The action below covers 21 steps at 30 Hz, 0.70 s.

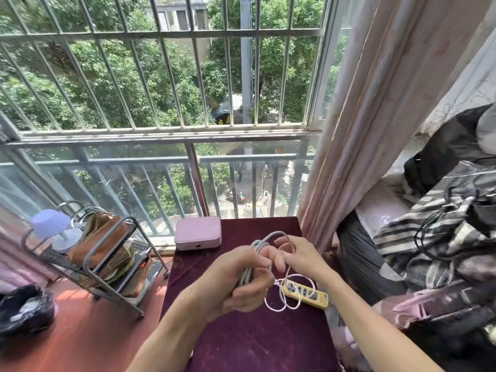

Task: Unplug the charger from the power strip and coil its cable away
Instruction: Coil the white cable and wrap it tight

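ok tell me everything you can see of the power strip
The power strip is a small yellow bar, plastic by the look, with a pale top face that carries a row of sockets. It lies flat and angled on the dark red cloth of the table, near its right edge, just below the right hand. No plug shows in the sockets in view. A thin white cable loops loosely beside and over its left end; whether the two join there is unclear. Neither hand touches it.
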Each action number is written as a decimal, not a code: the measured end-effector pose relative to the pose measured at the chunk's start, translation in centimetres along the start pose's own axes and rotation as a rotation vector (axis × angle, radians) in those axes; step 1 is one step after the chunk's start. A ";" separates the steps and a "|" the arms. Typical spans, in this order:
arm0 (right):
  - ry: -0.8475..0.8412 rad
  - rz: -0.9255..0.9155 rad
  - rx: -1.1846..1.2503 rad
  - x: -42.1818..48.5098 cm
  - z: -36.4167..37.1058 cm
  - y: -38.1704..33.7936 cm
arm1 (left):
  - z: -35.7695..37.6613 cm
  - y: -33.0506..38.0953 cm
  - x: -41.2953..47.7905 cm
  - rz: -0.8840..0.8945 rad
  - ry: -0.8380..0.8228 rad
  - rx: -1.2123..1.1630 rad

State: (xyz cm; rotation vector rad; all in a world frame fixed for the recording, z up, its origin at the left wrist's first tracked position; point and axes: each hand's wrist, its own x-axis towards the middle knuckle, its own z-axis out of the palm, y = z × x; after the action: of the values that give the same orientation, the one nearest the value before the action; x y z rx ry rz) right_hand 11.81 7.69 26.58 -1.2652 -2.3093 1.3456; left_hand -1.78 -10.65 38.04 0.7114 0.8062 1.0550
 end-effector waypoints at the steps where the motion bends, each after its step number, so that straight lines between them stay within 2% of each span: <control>1: 0.010 -0.045 0.035 -0.6 -0.2 -1.0 | 0.3 0.3 -0.1 0.054 -0.053 -0.056; 5: 0.095 -0.307 0.179 -3.2 -0.3 -4.5 | 0.4 1.0 0.3 0.077 -0.053 -0.188; 8: 0.104 -0.432 0.247 -4.4 0.5 -5.7 | 0.2 0.6 0.8 0.072 -0.050 -0.301; 12: 0.085 -0.397 0.350 -4.3 1.9 -5.3 | 0.4 0.6 1.3 0.070 -0.074 -0.369; 17: 0.254 -0.372 0.493 -4.4 3.5 -4.8 | 0.8 0.9 1.7 0.113 0.004 -0.299; 21: 0.245 -0.361 0.512 -4.8 4.2 -4.3 | 1.2 1.2 1.9 0.140 -0.016 -0.305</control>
State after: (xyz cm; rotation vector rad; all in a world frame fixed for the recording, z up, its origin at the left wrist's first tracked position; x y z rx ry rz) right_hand 10.05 0.47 28.74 -0.7599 -1.7589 1.4268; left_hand -0.81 -8.65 39.23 0.5206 0.5709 1.2643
